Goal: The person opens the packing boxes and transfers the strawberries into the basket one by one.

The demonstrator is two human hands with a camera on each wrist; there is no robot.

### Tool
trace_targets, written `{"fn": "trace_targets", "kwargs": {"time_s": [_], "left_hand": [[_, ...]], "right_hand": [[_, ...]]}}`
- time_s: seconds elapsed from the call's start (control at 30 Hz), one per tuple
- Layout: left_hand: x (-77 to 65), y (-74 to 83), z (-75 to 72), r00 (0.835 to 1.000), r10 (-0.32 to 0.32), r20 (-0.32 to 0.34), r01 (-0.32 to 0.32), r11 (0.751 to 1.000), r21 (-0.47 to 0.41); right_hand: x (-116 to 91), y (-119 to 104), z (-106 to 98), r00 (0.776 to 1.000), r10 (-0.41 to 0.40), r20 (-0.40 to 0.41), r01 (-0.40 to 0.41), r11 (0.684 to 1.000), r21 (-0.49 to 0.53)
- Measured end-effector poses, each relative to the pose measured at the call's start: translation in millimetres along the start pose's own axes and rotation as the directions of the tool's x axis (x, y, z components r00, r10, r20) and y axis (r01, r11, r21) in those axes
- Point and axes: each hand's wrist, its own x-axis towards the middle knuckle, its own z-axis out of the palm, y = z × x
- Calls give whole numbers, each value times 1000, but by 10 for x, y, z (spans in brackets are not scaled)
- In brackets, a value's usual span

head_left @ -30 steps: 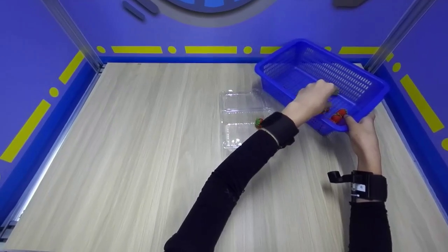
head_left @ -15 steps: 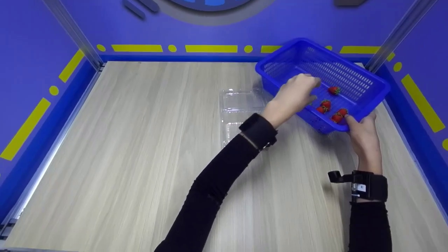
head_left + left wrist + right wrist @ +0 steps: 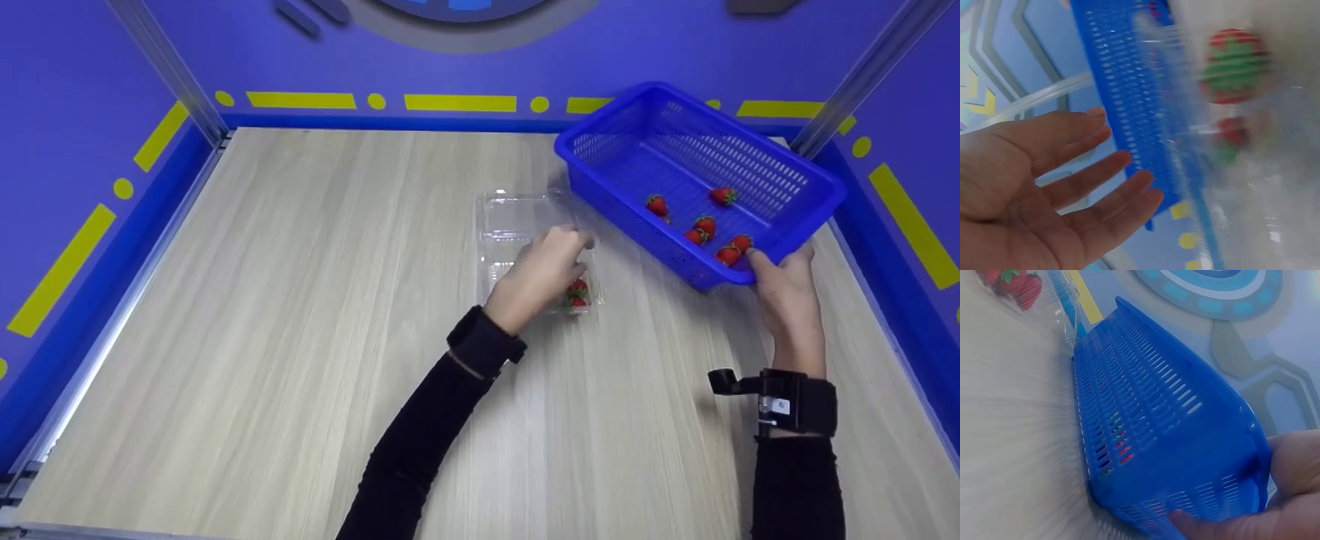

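Observation:
Over the front half of a clear plastic clamshell box (image 3: 517,214) is my left hand (image 3: 541,271). Its fingers are loosely extended in the left wrist view, with nothing between them. Strawberries (image 3: 577,291) lie in the box just beside the hand, and two of them show in the left wrist view, the larger strawberry (image 3: 1234,66) with its green cap facing the camera. My right hand (image 3: 789,292) grips the near right corner of a blue slotted basket (image 3: 622,199), thumb over the rim and a finger against the outer wall. Several strawberries (image 3: 705,225) sit inside the basket.
The pale wooden table (image 3: 300,315) carries the box and the basket, which stand close together, the basket at the back right. Blue panels (image 3: 450,75) with yellow marks enclose the back and sides.
My left hand has moved out of the basket, left and toward me, to over the box. Strawberries it hid in the basket now show. The right hand keeps its grip on the basket corner.

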Motion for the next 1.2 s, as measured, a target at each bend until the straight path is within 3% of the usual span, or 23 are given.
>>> {"fn": "trace_targets", "kwargs": {"time_s": [0.07,0.17,0.27,0.4,0.6,0.87,1.0,1.2], "left_hand": [[-48,-60,79,999,-28,19,28,1000,13],[-67,-118,183,999,-13,50,9,997,77],[-57,-154,272,996,-3,87,-9,991,136],[-49,-185,358,992,-42,119,19,982,189],[-35,-224,422,997,-63,46,55,987,152],[-102,-335,495,998,-12,-58,17,996,82],[-123,-352,445,998,6,-57,0,994,105],[-124,-393,378,1000,-17,-15,19,991,131]], "right_hand": [[-2,-3,1,1000,4,0,-4,1000,10],[-1,0,-2,1000,4,-7,-4,1000,10],[9,8,7,1000,0,-17,-1,999,-37],[19,23,17,1000,7,-24,-10,994,-108],[28,16,5,1000,-17,-25,15,995,-94],[1,20,7,1000,-18,-22,16,996,-87],[-11,16,-10,1000,-10,-23,9,1000,-25],[14,17,-11,999,-10,-39,6,995,-96]]}}
